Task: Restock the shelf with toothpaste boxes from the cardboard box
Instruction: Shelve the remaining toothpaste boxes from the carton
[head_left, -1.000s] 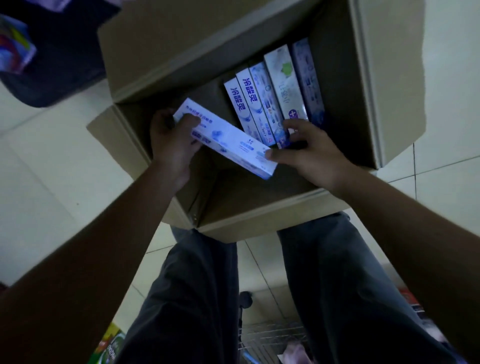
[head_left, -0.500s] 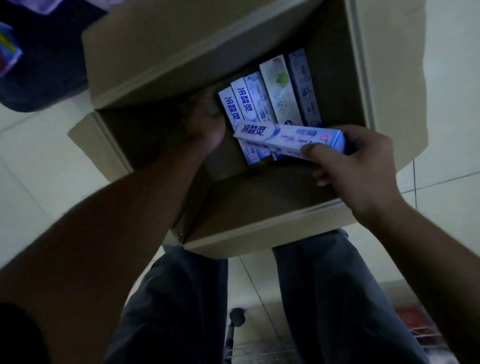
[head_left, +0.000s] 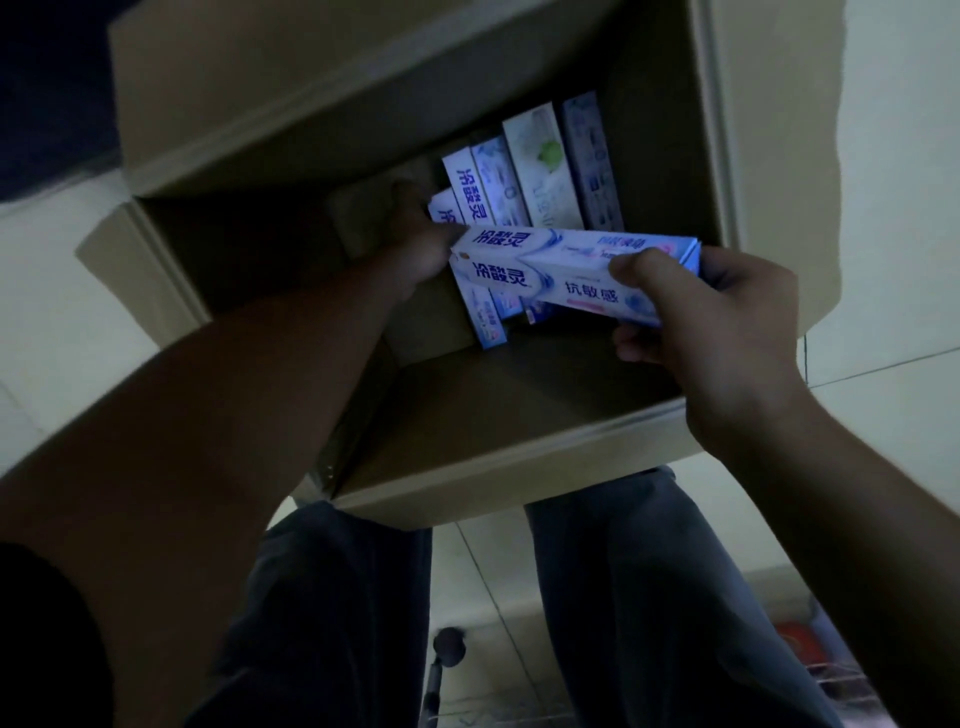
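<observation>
An open cardboard box (head_left: 498, 457) stands on the floor between my legs. Several white and blue toothpaste boxes (head_left: 540, 171) stand side by side along its far right side. My right hand (head_left: 711, 317) grips one toothpaste box (head_left: 561, 273) by its right end and holds it crosswise over the row. My left hand (head_left: 415, 234) reaches deep into the carton and its fingers close on the leftmost toothpaste box (head_left: 447, 210) of the row; the fingertips are hidden behind that box.
The carton's flaps (head_left: 291, 88) stand open at the back and right. Pale floor tiles (head_left: 883, 171) surround it. My grey trouser legs (head_left: 649, 597) fill the bottom, with a wire rack (head_left: 841, 680) at the lower right and a dark object at the upper left.
The box both hands held a second ago now rests in my right hand alone, turned crosswise. My left hand let go and reached down to the leftmost box in the row.
</observation>
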